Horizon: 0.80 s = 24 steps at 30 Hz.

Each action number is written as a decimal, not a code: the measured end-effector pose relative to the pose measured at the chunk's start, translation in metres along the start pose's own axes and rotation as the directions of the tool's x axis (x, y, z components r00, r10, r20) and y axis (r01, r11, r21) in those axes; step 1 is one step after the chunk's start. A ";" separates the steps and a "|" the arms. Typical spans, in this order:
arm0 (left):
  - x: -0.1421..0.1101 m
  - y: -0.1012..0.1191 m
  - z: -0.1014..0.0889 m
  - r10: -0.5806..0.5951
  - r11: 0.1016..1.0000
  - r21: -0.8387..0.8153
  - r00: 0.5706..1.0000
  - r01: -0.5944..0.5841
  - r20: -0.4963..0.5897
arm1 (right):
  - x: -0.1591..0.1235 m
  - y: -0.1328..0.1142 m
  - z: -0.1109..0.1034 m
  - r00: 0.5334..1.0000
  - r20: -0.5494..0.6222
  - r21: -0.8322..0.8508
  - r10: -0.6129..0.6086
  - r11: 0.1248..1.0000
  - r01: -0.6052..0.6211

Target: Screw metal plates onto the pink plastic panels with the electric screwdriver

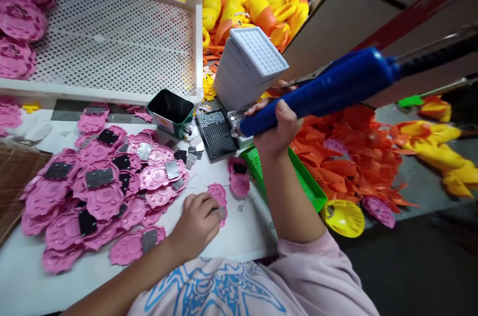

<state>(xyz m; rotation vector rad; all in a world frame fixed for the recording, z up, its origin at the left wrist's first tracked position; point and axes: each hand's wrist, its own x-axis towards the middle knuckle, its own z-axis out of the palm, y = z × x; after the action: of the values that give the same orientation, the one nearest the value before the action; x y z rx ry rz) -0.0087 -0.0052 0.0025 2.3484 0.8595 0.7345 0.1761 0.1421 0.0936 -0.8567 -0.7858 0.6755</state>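
Firmly, my right hand (pixel 277 132) is gripping a blue tool (pixel 324 90); my left hand (pixel 197 222), grip unclear, is touching a pink piece (pixel 218 191).

The person's right hand (pixel 279 129) grips a blue corded tool (pixel 324 89), its lower end near a black tray (pixel 218 137), while the left hand (pixel 198 222) rests on a pink piece (pixel 217 190) on the white table (pixel 239 238). To the left lie heaped pink parts (pixel 102 200), some bearing dark plates (pixel 87 222); a green bin (pixel 175 126) stands beside the tray.

Super blue cylindrical tool (pixel 321 94) in right hand (pixel 278 129), bubblegum-pink plastic panels (pixel 102 199) by left hand (pixel 197 219), blue-squiggled pale-pink tee (pixel 257 288) below.
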 end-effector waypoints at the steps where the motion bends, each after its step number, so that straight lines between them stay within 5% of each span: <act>1: -0.001 -0.001 0.000 0.005 1.000 -0.001 1.000 -0.005 -0.003 | 0.004 0.008 0.007 1.000 0.006 -0.009 0.021 1.000 -0.021; 9: -0.005 -0.003 0.002 -0.007 1.000 -0.014 0.999 0.007 -0.031 | 0.014 0.047 0.038 0.994 0.098 -0.085 0.051 0.995 -0.042; 24: -0.007 -0.004 0.006 -0.019 1.000 0.008 1.000 0.019 -0.024 | 0.011 0.062 0.034 0.989 0.142 -0.080 0.030 0.997 -0.019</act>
<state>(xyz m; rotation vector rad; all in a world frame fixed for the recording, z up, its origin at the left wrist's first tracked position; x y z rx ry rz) -0.0113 -0.0092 -0.0064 2.3401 0.8960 0.7536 0.1413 0.1944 0.0585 -0.8970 -0.9374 0.7378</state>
